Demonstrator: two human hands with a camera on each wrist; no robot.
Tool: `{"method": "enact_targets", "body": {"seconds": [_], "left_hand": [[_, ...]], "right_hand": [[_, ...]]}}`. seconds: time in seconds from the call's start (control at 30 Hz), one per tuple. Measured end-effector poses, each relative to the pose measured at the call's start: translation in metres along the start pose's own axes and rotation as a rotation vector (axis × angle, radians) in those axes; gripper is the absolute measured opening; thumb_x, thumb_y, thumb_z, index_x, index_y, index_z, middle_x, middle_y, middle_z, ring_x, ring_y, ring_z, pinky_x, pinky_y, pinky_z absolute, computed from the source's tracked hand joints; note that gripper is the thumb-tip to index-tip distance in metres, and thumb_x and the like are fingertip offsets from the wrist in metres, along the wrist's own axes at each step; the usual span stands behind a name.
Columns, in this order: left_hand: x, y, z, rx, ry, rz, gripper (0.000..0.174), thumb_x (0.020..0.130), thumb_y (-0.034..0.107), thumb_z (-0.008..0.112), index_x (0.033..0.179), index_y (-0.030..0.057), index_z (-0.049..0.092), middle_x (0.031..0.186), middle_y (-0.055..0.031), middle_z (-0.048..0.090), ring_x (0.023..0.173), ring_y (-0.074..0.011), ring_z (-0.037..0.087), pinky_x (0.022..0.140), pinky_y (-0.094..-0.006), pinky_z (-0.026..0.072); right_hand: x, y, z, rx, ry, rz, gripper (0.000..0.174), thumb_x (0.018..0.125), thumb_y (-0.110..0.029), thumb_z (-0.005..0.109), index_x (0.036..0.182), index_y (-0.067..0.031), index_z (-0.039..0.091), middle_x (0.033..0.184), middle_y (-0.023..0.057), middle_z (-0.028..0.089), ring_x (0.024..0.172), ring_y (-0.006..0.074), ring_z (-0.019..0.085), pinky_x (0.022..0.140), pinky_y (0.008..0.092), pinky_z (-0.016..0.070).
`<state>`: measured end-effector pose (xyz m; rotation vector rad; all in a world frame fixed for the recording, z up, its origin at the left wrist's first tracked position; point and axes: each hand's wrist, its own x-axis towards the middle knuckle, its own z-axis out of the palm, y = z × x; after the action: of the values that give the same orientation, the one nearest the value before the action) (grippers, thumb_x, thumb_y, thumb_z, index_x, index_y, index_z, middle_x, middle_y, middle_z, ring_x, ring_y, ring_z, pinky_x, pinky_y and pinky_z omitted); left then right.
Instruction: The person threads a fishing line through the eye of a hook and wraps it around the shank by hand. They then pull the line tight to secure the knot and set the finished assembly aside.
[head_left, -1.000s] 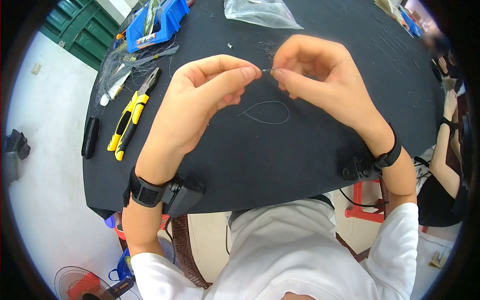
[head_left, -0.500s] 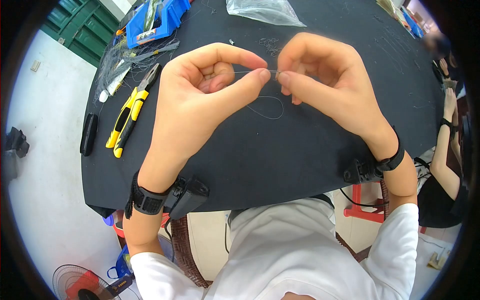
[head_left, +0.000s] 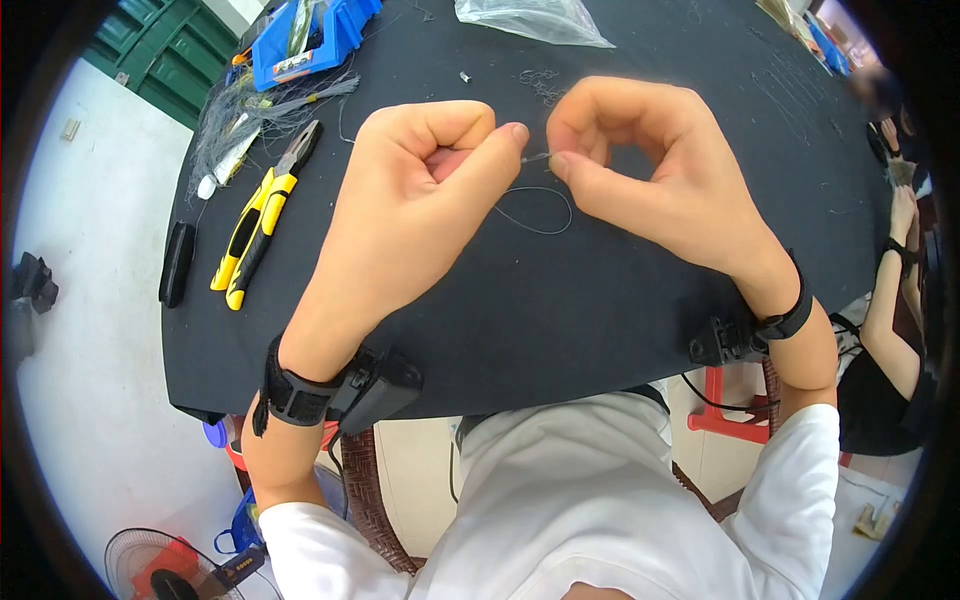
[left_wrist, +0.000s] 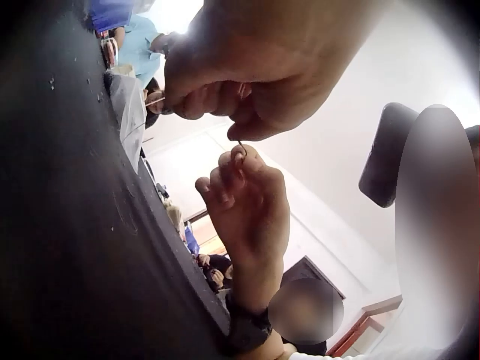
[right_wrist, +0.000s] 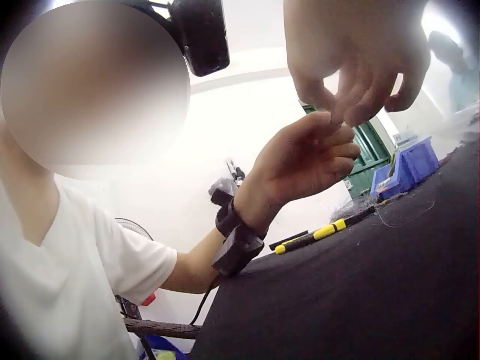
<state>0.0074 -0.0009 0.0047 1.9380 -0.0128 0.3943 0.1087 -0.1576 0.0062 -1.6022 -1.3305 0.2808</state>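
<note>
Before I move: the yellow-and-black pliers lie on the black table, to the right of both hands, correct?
Wrong side: in the head view the pliers lie on the black table, to the left of the left hand and the right hand.

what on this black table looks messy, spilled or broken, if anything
Nothing looks spilled or broken. The odd spot is a loose tangle of thin grey strands beside the blue plastic bin, fanned out untidily. A smaller snarl of dark, thin strands lies just beyond the right hand.
</note>
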Motion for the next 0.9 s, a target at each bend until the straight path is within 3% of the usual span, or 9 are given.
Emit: {"method": "enact_targets", "body": {"seconds": [0.07, 0.27, 0.3, 0.4, 0.5, 0.9], "left_hand": [[0.0001, -0.0002, -0.0004, 0.028, 0.003, 0.031, 0.039, 0.082, 0.012, 0.054, 0.052, 0.0077, 0.03, 0.05, 0.009, 0.025, 0.049, 0.0004, 0.022, 0.04, -0.0209, 0.0168], [0.0019, 0.0051, -0.001, -0.23, 0.155, -0.084, 0.028, 0.082, 0.013, 0.054, 0.056, 0.0033, 0.053, 0.05, 0.0087, 0.03, 0.049, 0.0013, 0.027, 0.043, -0.0197, 0.0191], [0.0019, 0.0033, -0.0047, -0.295, 0.11, -0.068, 0.016, 0.081, 0.01, 0.055, 0.068, 0.0017, 0.062, 0.052, 0.0094, 0.033, 0.049, 0.002, 0.03, 0.044, -0.0172, 0.0201], [-0.0003, 0.0064, 0.0043, -0.287, 0.191, -0.014, 0.006, 0.076, 0.007, 0.059, 0.076, 0.0012, 0.062, 0.053, 0.01, 0.033, 0.048, 0.0024, 0.029, 0.044, -0.0158, 0.0196], [-0.0031, 0.0051, -0.0045, -0.101, 0.067, -0.01, 0.015, 0.076, 0.006, 0.061, 0.091, 0.001, 0.061, 0.06, 0.0096, 0.034, 0.055, 0.0017, 0.032, 0.051, -0.0135, 0.0231], [-0.0042, 0.0055, -0.0047, -0.002, 0.093, 0.016, 0.013, 0.073, 0.003, 0.065, 0.085, 0.0015, 0.061, 0.056, 0.0116, 0.026, 0.049, 0.0026, 0.027, 0.047, -0.0141, 0.0207]], "right_hand": [[-0.0002, -0.0015, 0.0005, 0.021, 0.011, 0.036, 0.004, 0.076, -0.004, 0.057, 0.076, -0.0003, 0.055, 0.066, -0.0017, 0.052, 0.058, 0.0041, 0.049, 0.054, 0.0185, 0.0404], [-0.0011, -0.0077, -0.0009, 0.33, 0.115, 0.248, 0.009, 0.078, -0.011, 0.059, 0.08, -0.002, 0.058, 0.066, 0.0014, 0.054, 0.055, 0.0066, 0.05, 0.052, 0.0196, 0.0412], [-0.0007, -0.0081, -0.0006, 0.382, 0.12, 0.27, 0.01, 0.078, -0.012, 0.058, 0.08, -0.0022, 0.059, 0.066, 0.002, 0.055, 0.055, 0.0071, 0.051, 0.052, 0.0199, 0.0412], [-0.0004, -0.0043, 0.0009, 0.422, 0.103, 0.257, 0.012, 0.079, -0.014, 0.057, 0.081, -0.0016, 0.059, 0.066, 0.0029, 0.055, 0.057, 0.008, 0.051, 0.051, 0.0203, 0.0409], [-0.0006, -0.0009, 0.001, 0.404, 0.092, 0.248, 0.013, 0.08, -0.013, 0.055, 0.081, -0.0011, 0.059, 0.066, 0.003, 0.054, 0.059, 0.0079, 0.052, 0.051, 0.0201, 0.0412], [-0.0017, -0.0022, 0.0048, 0.414, 0.075, 0.189, 0.009, 0.08, -0.011, 0.058, 0.083, -0.0023, 0.058, 0.067, 0.0021, 0.055, 0.057, 0.0058, 0.051, 0.051, 0.0179, 0.0409]]}}
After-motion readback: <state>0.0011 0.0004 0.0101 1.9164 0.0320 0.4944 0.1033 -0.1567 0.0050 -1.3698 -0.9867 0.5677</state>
